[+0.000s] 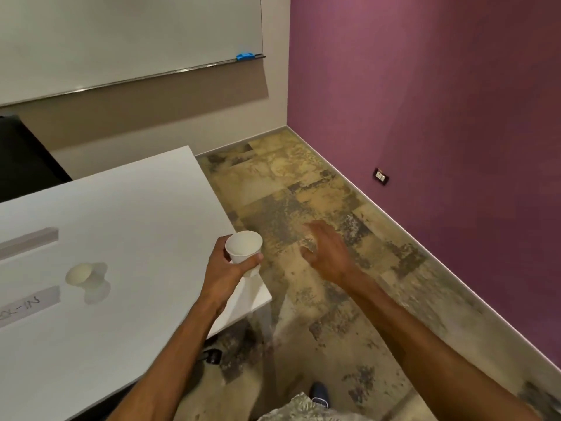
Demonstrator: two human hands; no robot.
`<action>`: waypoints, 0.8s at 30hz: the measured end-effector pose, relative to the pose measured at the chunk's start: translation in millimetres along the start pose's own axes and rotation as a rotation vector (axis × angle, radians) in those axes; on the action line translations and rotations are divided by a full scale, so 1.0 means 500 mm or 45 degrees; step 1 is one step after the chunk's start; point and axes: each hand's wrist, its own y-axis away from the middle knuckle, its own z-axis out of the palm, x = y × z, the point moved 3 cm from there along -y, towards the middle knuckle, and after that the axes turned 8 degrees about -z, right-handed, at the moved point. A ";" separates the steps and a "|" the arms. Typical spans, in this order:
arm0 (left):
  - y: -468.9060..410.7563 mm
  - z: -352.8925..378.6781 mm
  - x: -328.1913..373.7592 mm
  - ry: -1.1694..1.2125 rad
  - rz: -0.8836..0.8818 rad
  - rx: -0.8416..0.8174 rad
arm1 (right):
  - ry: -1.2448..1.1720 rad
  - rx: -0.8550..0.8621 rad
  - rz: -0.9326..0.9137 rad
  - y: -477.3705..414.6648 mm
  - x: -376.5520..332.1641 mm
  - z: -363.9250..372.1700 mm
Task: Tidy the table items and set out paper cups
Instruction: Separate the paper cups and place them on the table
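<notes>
The left hand point(226, 268) grips a white paper cup point(244, 249) around its wall, mouth up, above the near right corner of the white worktop point(136, 214); a good placement would bring it inward from that edge and set it flat on its base before the fingers let go. The right hand point(326, 253) hangs loosely curled and empty over the floor. Another cup point(79, 274) (blurred, seemingly tipped on its side) lies further left, near a labelled strip point(28, 304).
</notes>
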 end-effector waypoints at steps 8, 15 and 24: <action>-0.101 0.191 0.058 0.004 -0.037 0.047 | 0.059 -0.012 -0.095 -0.078 0.190 -0.116; -0.246 0.263 0.103 -0.055 -0.053 0.078 | 0.051 -0.048 -0.114 -0.217 0.313 -0.128; -0.539 0.313 0.186 -0.098 0.005 0.185 | 0.019 -0.201 -0.092 -0.538 0.432 -0.099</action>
